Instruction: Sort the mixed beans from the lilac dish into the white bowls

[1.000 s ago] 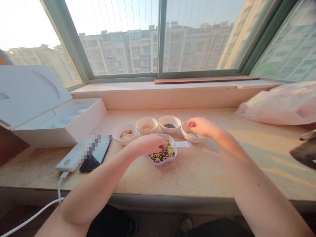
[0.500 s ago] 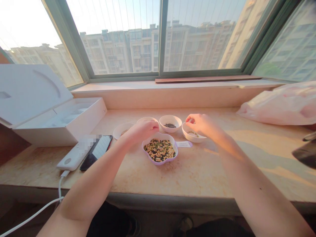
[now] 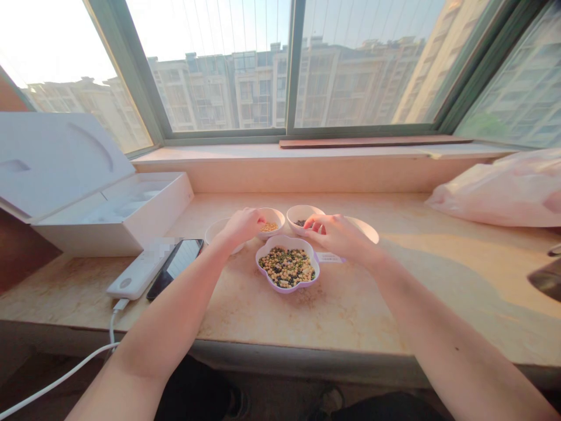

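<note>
A lilac-rimmed, flower-shaped bowl (image 3: pixel 262 279) holds mixed yellow, black and green beans. My left hand (image 3: pixel 248 225) is closed, fingertips together at the left side of a white bowl of yellow beans (image 3: pixel 269 226). Over the front right of a white bowl with dark beans (image 3: pixel 302 211) is my right hand (image 3: pixel 331 228), fingers bent toward the thumb. Whatever either hand pinches is too small to make out. Another white bowl (image 3: pixel 212 232) is partly covered by my left hand and wrist. My right hand hides most of a fourth bowl (image 3: pixel 369 228).
A white power bank (image 3: pixel 135 275) with a cable (image 3: pixel 114 321) lies beside a black phone (image 3: pixel 175 269) on the left. Behind them is an open white box (image 3: pixel 144 210). A plastic bag (image 3: pixel 495 187) lies at the right, and a dark object (image 3: pixel 546 278) at the right edge.
My right hand has moved left from the rightmost bowl to the dark-bean bowl. My left hand has drawn left, uncovering the yellow beans. The view has shifted slightly.
</note>
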`<state>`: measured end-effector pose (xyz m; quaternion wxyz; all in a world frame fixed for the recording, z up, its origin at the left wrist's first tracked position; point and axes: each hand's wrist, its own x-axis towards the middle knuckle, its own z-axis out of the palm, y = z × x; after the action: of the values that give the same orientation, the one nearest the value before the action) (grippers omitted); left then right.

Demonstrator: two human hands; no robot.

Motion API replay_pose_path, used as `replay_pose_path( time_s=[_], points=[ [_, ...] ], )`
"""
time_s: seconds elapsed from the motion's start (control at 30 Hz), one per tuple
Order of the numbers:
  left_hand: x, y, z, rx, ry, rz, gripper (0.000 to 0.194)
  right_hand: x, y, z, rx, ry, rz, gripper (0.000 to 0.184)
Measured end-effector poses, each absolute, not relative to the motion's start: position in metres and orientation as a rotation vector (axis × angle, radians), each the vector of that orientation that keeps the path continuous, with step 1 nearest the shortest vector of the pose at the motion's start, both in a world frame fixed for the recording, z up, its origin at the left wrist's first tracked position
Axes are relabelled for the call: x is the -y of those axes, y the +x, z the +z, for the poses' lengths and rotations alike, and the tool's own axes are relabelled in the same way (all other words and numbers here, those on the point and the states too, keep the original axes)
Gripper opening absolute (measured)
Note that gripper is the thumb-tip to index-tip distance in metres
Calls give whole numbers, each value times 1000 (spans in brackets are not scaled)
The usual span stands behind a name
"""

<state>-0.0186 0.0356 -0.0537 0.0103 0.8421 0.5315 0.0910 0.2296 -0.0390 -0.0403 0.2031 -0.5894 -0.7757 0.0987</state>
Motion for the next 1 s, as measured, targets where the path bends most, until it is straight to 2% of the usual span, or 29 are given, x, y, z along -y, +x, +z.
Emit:
replay_pose_path(
  time_s=[0.17,0.43,0.63,1.0],
  points=[
    [-35,-20,-54,-1647,2637,296,26,38,226,-43,2258,-1576,356,13],
    [-35,-19,-54,-1611,2649,315,28,37,217,-56,2370,-1398,422,15],
    [-33,-16,-54,-1595,2644,344,28,40,210,-61,2531,-1312,359,24],
    [-22,-8,-45,-1447,2735,376,19,39,200,-68,2648,-1294,385,29]
  ],
)
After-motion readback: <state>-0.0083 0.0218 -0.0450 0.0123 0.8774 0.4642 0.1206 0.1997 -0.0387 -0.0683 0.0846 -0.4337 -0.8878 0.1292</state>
